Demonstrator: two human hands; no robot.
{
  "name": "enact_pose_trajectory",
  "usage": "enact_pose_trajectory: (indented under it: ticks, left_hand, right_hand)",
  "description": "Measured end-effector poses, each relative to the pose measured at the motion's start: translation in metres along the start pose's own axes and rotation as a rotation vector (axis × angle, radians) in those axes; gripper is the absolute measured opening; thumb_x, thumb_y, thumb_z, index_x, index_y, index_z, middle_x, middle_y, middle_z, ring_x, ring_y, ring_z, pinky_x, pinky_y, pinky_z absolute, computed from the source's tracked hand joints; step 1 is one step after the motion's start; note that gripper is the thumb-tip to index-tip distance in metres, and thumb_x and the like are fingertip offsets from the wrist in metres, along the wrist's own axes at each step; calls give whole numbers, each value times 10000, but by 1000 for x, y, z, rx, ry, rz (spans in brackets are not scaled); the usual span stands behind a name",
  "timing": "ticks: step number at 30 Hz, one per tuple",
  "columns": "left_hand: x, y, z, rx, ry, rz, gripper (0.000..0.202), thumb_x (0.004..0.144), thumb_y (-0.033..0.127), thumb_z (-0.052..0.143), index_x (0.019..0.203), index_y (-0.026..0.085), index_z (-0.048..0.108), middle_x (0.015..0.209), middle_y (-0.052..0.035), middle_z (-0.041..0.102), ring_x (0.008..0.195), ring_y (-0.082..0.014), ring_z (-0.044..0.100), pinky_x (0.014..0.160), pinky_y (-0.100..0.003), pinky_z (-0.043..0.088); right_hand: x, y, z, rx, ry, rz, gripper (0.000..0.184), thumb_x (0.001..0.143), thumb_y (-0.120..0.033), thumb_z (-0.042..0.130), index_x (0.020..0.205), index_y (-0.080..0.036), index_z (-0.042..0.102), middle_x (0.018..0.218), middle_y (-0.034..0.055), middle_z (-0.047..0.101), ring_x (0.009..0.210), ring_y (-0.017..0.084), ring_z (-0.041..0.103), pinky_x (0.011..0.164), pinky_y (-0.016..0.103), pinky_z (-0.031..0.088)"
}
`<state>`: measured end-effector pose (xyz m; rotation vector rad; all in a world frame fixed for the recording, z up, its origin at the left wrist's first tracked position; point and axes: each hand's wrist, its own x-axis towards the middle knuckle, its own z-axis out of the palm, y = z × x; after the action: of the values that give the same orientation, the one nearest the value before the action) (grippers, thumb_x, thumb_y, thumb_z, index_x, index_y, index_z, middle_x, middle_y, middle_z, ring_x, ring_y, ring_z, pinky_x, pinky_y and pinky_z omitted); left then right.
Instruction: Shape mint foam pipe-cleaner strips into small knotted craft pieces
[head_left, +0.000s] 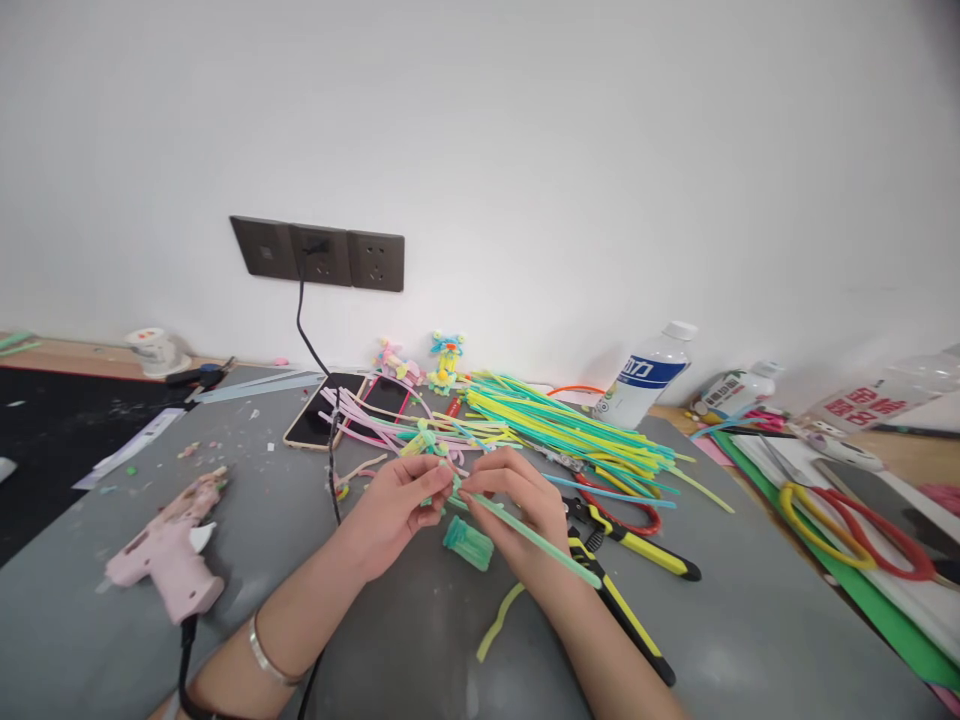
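Observation:
My left hand [401, 510] and my right hand [517, 505] meet over the middle of the grey mat. Between my right fingertips is a light green pipe cleaner [536, 543], its long free end slanting down to the right past my wrist. My left thumb and fingers are closed on the small bent end of the green piece, mostly hidden by the fingers. Just beneath my hands lies a short green bundle of pipe cleaner [469, 543]. A loose yellow-green strip [499, 622] rests closer to me.
A pink glue gun [169, 555] lies left, its black cord trailing. Black-and-yellow pliers [622, 590] sit right of my hands. Behind are heaped pipe cleaners [562, 430], a phone [322, 412], two small figures [448, 362] and a bottle [646, 375]. Scissors [847, 525] lie far right.

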<state>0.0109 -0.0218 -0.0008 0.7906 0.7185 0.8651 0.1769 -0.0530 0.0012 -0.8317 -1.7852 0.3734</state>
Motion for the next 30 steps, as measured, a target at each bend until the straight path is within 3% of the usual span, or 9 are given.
enact_pose_trajectory:
  ticks: [7, 14, 20, 24, 30]
  left_hand:
    - [2, -2, -1, 37, -6, -10, 406, 631, 445, 861, 627, 130, 606, 605, 24, 500, 552, -64, 380, 477, -181, 277]
    - [-2, 5, -1, 233, -35, 73, 382, 661, 484, 824, 656, 137, 665, 594, 20, 521, 522, -67, 360, 488, -204, 255]
    - [-3, 10, -11, 512, -189, 158, 289, 761, 408, 754, 628, 157, 705, 618, -21, 597, 588, -133, 499, 576, -249, 380]
    - [-5, 15, -13, 621, -341, 80, 248, 775, 378, 735, 638, 172, 725, 599, -20, 615, 568, -144, 490, 566, -249, 359]
    - [-7, 14, -15, 617, -445, -22, 180, 763, 336, 754, 707, 165, 757, 626, -17, 647, 599, -143, 541, 589, -236, 383]
  right_hand:
    - [-1, 2, 3, -57, 56, -76, 141, 884, -91, 610, 853, -224, 649, 785, 34, 564, 683, 162, 560, 602, 295, 448]
    - [4, 2, -3, 94, -6, 35, 77, 916, -190, 613, 888, -224, 676, 798, 48, 639, 738, 191, 596, 653, 321, 483]
    - [7, 4, -17, 333, -225, 253, 129, 885, -307, 683, 811, -201, 671, 796, 45, 630, 764, 190, 588, 684, 313, 476]
    - [6, 2, -23, 512, -381, 448, 145, 838, -305, 740, 788, -185, 674, 823, 32, 615, 765, 164, 583, 691, 284, 480]
    - [5, 2, -24, 639, -512, 574, 206, 792, -262, 783, 985, -204, 745, 863, 24, 654, 761, 149, 603, 709, 270, 486]
